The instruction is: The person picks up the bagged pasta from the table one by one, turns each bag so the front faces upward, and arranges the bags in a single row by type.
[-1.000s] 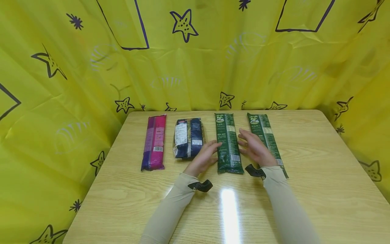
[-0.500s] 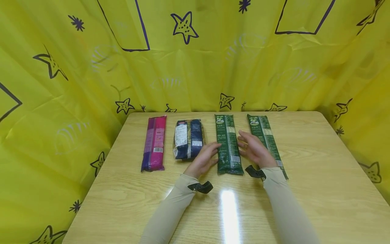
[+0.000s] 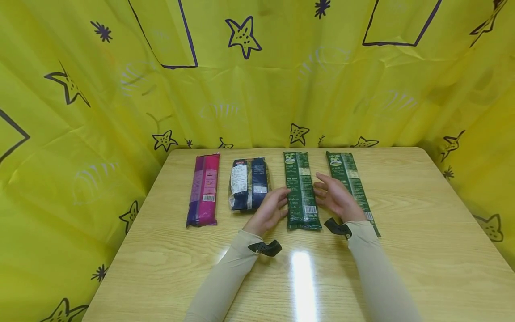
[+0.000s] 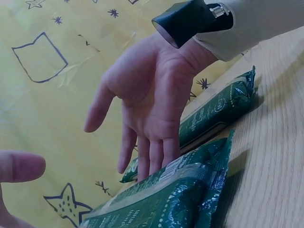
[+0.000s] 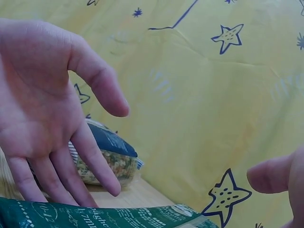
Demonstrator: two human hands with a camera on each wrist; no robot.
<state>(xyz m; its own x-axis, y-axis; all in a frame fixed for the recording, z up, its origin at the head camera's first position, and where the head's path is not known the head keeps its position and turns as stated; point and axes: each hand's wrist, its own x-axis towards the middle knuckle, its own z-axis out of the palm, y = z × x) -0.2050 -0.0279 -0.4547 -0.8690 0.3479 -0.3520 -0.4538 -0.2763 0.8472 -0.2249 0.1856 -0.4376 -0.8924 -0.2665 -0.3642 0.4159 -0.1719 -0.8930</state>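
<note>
A green spaghetti pack (image 3: 299, 192) lies flat on the table between my two hands. On its left side is my left hand (image 3: 269, 210), fingers extended toward the long edge, thumb raised. My right hand (image 3: 338, 197) stands opposite, fingers straight and palm turned inward. The right wrist view shows the left hand's fingers (image 5: 95, 161) reaching down behind the pack's edge. In the left wrist view, the right hand's fingertips are hidden behind the pack. Whether either hand touches it, I cannot tell. A second green pack (image 3: 350, 174) lies slightly slanted, partly covered by my right hand.
Left of my hands lies a dark blue bag of pasta (image 3: 249, 183) with clear sides. Farther left is a long pink and purple pack (image 3: 204, 190). All rest on a wooden table (image 3: 161, 268), with a yellow patterned curtain (image 3: 257, 89) behind and at both sides.
Hands and packs stay almost still beside each other. The whole head view has shifted slightly, with the scene sitting a little lower than before.
</note>
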